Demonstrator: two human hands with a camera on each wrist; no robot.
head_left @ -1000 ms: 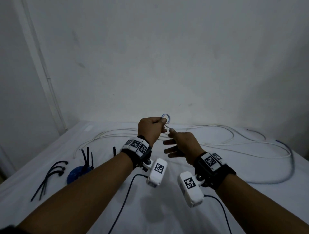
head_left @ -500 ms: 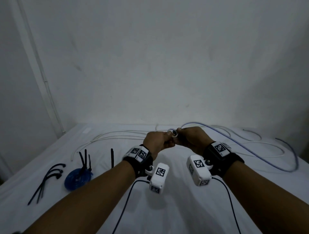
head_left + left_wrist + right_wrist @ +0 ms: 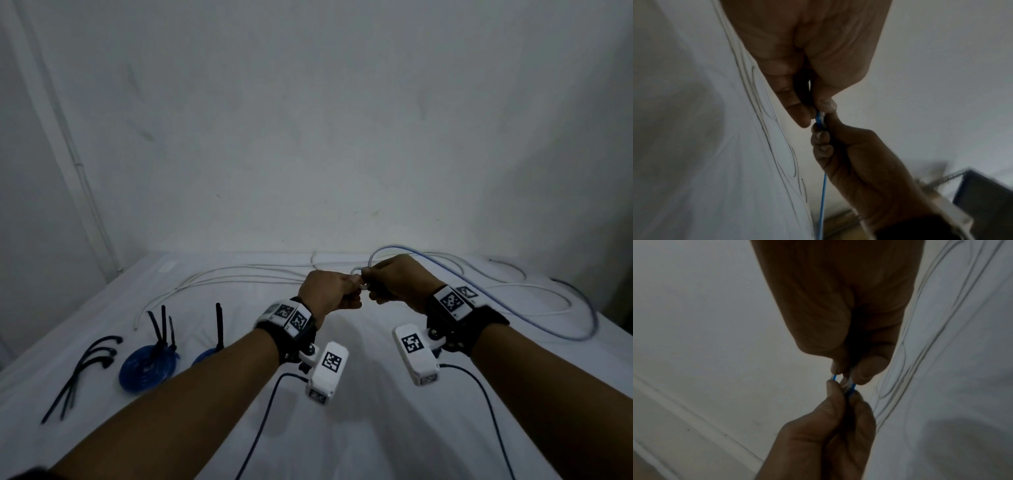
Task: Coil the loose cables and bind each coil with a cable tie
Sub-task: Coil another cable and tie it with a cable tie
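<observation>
Pinching a small loop of the blue cable (image 3: 513,294), you hold both hands together above the white sheet (image 3: 342,428), near its far edge. Far left, loose black cable ties (image 3: 82,370) lie on the sheet; just beside them sit two finished blue coils (image 3: 149,366), each bound with upright black ties. Your left hand (image 3: 327,294) is curled, thumb and forefinger clamped on the loop's near side. Your right hand (image 3: 399,282) meets it knuckle to knuckle, fingers folded and pinching the same loop from the other side; the wrist views show blue strands between the fingertips (image 3: 838,368). From your right hand the blue cable arcs up, then trails right across the sheet and curves back at the far right. White cables (image 3: 239,274) sprawl behind both hands. No containers appear.
</observation>
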